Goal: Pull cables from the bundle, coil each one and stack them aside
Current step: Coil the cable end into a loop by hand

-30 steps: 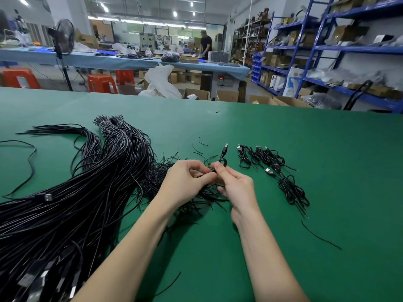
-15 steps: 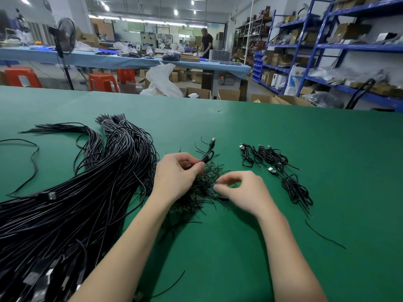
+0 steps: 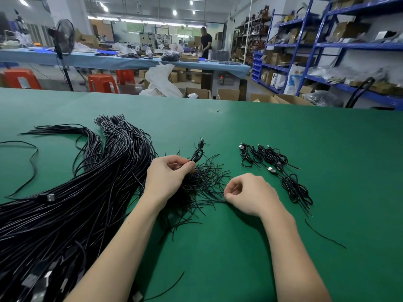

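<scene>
Coiling step in progress at the green desk [image 3: 283, 149]. The left hand [image 3: 168, 177] has its fingers curled round a small coiled cable [image 3: 196, 154], pinched between thumb and fingertips; the coil's loop and its plug end stand up beyond the fingers, above a loose heap of thin black ties [image 3: 205, 182] lying between the two hands. The right hand [image 3: 248, 194] is curled, thumb and forefinger brought together at the near edge of that heap, apparently pinching one thin strand; the strand itself is too fine to be certain of. The source bundle [image 3: 87, 192], a thick sheaf of long black cables, lies to the left and runs toward the near-left corner, touching the left forearm. The finished stack of coiled cables [image 3: 277, 168] lies to the right of the heap, well apart from the bundle, in a row trailing toward the near side.

By judgement, the cable in hand is already coiled and awaits binding: the next move calls for drawing a single tie free of the heap without dragging its neighbours, wrapping it round the coil while the left-hand grip keeps the loops from springing open, then setting the coil on the stack at right. The task seems far from done, since the bundle much outweighs the stack.

A person stands at a blue table [image 3: 130, 59] in the background.
</scene>
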